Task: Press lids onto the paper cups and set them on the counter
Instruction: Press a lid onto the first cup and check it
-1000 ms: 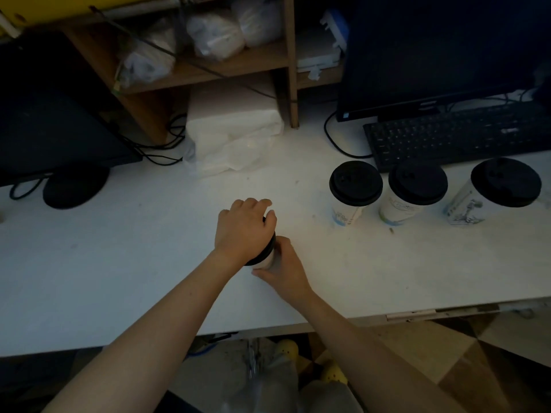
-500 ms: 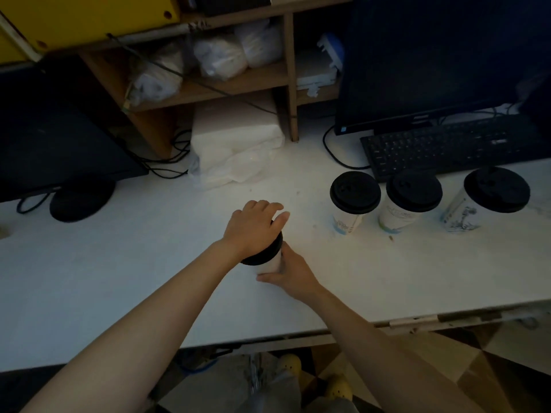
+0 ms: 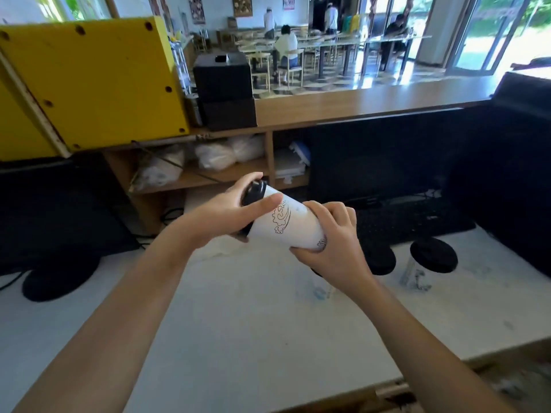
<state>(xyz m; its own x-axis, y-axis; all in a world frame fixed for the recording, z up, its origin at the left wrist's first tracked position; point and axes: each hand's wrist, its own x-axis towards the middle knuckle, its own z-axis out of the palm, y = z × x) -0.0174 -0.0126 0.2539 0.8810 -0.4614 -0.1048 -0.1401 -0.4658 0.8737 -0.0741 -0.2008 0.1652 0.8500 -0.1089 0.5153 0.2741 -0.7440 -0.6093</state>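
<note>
A white paper cup (image 3: 290, 226) with a swirl print is held in the air above the white work table (image 3: 253, 323), tilted with its black lid (image 3: 253, 193) pointing up and to the left. My left hand (image 3: 226, 208) wraps the lid end. My right hand (image 3: 331, 242) grips the cup's base. Behind my right hand, three lidded cups stand on the table; the rightmost cup (image 3: 429, 262) shows whole, the middle cup (image 3: 381, 257) only by its lid, and the left one (image 3: 320, 289) is mostly hidden by my wrist.
A wooden counter (image 3: 372, 99) runs above the shelving at the back. A dark monitor (image 3: 375, 162) and keyboard (image 3: 417, 222) sit at the right, another monitor (image 3: 53, 210) at the left. A yellow box (image 3: 89, 81) and black box (image 3: 223, 79) stand on the counter's left.
The cup has been lifted off the table and tilted sideways between both hands. The view has swung upward, now showing the wooden counter and the room beyond.
</note>
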